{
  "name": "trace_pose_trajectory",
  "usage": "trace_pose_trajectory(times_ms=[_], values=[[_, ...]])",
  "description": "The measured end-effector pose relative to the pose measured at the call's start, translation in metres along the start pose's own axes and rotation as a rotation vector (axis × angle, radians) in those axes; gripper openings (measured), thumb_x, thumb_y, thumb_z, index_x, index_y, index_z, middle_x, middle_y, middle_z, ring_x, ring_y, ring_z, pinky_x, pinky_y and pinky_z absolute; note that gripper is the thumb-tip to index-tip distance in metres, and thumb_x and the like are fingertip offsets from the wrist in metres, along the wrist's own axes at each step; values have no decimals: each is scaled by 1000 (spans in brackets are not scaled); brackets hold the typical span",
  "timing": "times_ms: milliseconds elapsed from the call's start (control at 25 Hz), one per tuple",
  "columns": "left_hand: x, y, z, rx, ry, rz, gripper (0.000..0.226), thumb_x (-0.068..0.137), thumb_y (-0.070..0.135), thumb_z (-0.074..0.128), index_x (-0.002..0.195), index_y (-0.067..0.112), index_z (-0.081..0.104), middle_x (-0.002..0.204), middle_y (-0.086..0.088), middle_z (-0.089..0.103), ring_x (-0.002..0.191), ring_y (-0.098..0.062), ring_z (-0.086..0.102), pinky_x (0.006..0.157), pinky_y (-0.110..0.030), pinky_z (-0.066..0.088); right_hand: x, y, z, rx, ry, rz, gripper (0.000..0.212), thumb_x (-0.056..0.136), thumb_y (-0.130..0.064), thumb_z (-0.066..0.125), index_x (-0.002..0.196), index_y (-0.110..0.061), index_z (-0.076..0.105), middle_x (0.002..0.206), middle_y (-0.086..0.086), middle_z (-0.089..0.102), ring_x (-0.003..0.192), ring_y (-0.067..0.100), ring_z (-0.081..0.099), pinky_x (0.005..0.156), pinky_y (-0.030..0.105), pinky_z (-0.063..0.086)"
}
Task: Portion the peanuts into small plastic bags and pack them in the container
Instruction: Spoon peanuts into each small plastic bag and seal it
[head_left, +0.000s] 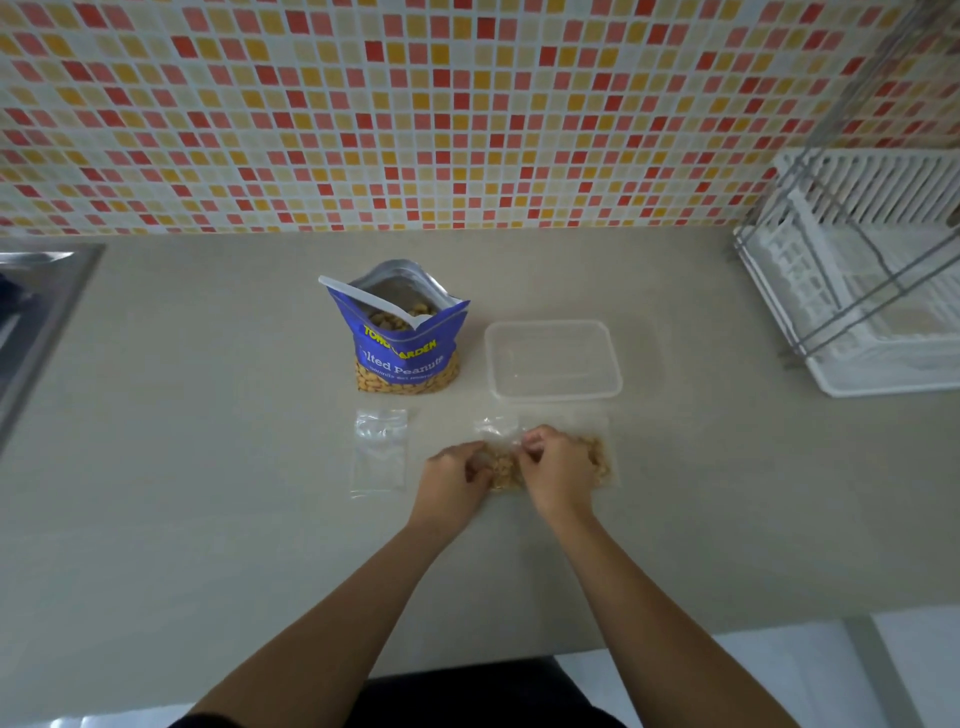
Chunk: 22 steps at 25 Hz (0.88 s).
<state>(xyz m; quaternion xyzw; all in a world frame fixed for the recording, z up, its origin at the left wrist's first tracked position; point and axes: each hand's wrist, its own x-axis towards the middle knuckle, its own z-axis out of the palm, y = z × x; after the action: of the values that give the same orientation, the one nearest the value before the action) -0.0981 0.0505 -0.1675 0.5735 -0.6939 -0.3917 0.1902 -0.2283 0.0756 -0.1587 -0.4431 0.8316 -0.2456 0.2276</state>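
Observation:
An open blue bag of salted peanuts (402, 338) stands upright at the middle of the counter. To its right sits a clear rectangular plastic container (553, 359), nothing visible inside. In front of the container lies a small clear plastic bag with peanuts in it (506, 470). My left hand (457, 480) and my right hand (556, 467) both pinch this bag at its upper edge, close together. More peanuts in clear plastic (597, 457) show just right of my right hand. An empty small plastic bag (379, 449) lies flat to the left.
A metal sink edge (36, 322) runs along the far left. A white dish rack with a wire frame (872, 280) stands at the right. A tiled wall backs the beige counter (208, 467), whose front edge is near my body.

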Motion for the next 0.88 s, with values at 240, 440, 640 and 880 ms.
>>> trace_pose_trajectory(times_ms=[240, 440, 640, 880], values=[[7, -15, -38, 107, 90, 144, 32, 81, 6, 59, 113, 6, 64, 96, -16, 65, 80, -29, 63, 81, -32, 50, -3, -22, -2, -89, 37, -234, 20, 78, -19, 62, 97, -12, 65, 96, 10, 63, 82, 29, 63, 73, 35, 49], [12, -64, -93, 164, 220, 79, 27, 79, -1, 59, 104, 3, 67, 99, -18, 63, 78, -33, 66, 77, -38, 55, -7, -57, 38, -73, -196, -450, 28, 83, -14, 57, 110, -9, 62, 104, 14, 62, 95, 31, 61, 83, 37, 49], [4, -82, -102, 306, 114, 197, 23, 75, 15, 57, 93, 8, 71, 85, -13, 67, 71, -30, 65, 71, -30, 51, -1, -83, 71, -133, -257, -454, 40, 87, -18, 56, 125, -7, 52, 121, 15, 52, 111, 32, 52, 95, 38, 40], [9, -92, -100, 434, 74, 303, 31, 73, 26, 48, 80, 9, 73, 76, -10, 69, 58, -28, 63, 70, -23, 38, 15, -91, 81, -11, -214, -391, 5, 79, -13, 62, 84, -12, 63, 89, 9, 68, 82, 29, 64, 74, 38, 51]])
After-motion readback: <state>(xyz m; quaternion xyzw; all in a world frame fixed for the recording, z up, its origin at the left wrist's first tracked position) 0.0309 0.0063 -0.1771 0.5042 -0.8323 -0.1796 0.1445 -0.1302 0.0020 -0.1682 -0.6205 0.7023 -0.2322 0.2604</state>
